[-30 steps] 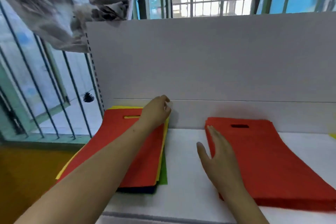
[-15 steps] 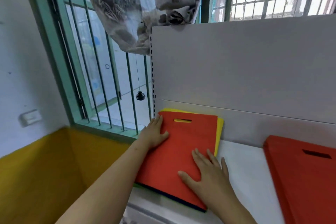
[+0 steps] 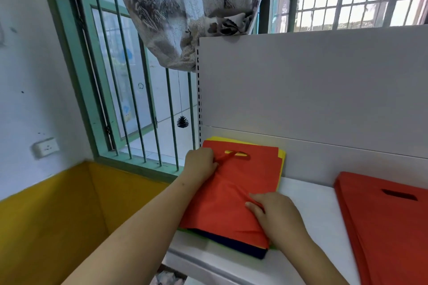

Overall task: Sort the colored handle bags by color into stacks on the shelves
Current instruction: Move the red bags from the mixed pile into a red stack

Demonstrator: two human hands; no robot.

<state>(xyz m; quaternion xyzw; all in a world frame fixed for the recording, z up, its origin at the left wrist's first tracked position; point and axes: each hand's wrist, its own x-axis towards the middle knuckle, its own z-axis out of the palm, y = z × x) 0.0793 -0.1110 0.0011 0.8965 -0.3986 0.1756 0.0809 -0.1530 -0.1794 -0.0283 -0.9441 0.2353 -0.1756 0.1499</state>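
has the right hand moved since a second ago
Yes. The right hand left the bare white shelf and went left onto the top red bag, now pinching it.

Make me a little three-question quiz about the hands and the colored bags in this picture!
1. True or false: the left hand pinches the top red fabric handle bag beside its handle slot.
2. Which color peeks out behind the mixed pile's far edge? A blue, B yellow, C pink.
3. Fill in: the separate red bag stack lies to the pile's ____.

Key: 1 true; 2 B, the yellow bag; 3 right. The right hand also grips the top bag.
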